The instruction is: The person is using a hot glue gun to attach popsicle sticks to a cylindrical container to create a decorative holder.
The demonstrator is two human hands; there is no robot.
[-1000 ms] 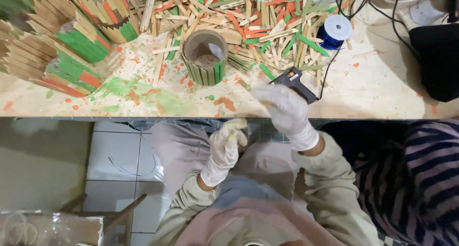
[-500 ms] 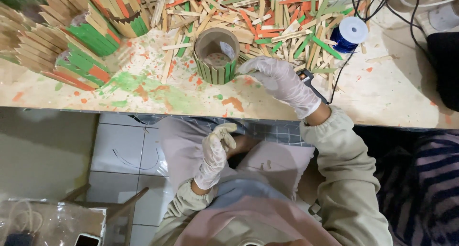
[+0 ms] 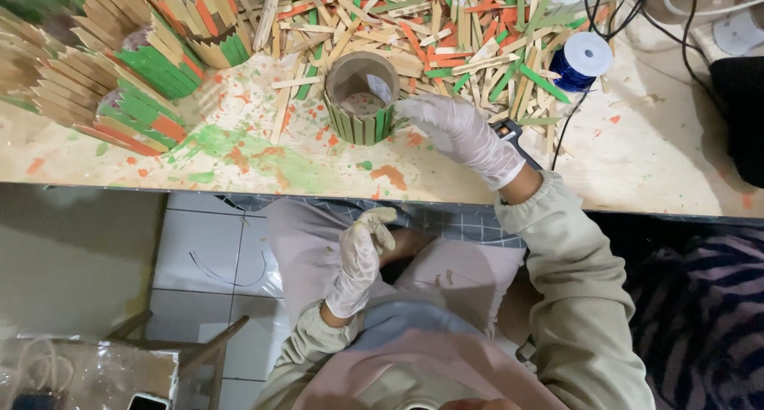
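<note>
The right hand (image 3: 461,131), in a thin white glove, lies flat and open over the counter (image 3: 637,171), fingertips just touching the right side of the stick-clad cardboard tube (image 3: 360,99); its grip is spread wide and closed on nothing. The tube stands upright near the middle of the counter, just short of the pile of loose craft sticks (image 3: 446,36), with green-painted sticks fixed around its lower half.

The left hand (image 3: 362,255) hangs below the counter edge over the lap, fingers loosely curled; I cannot tell whether it holds anything.

To take the tube well, I judge the fingers should wrap its side wall rather than press on the sticks' tips, since glued sticks could peel off under a sideways push.

A dark glue gun (image 3: 509,131) lies partly under the right wrist; its nozzle and cord call for care. The blue spool of cord (image 3: 581,60) sits to the far right, black cables (image 3: 605,12) beyond it. Finished stick holders (image 3: 135,83) crowd the far left. The open room is the paint-spattered strip along the near edge, left of the tube.
</note>
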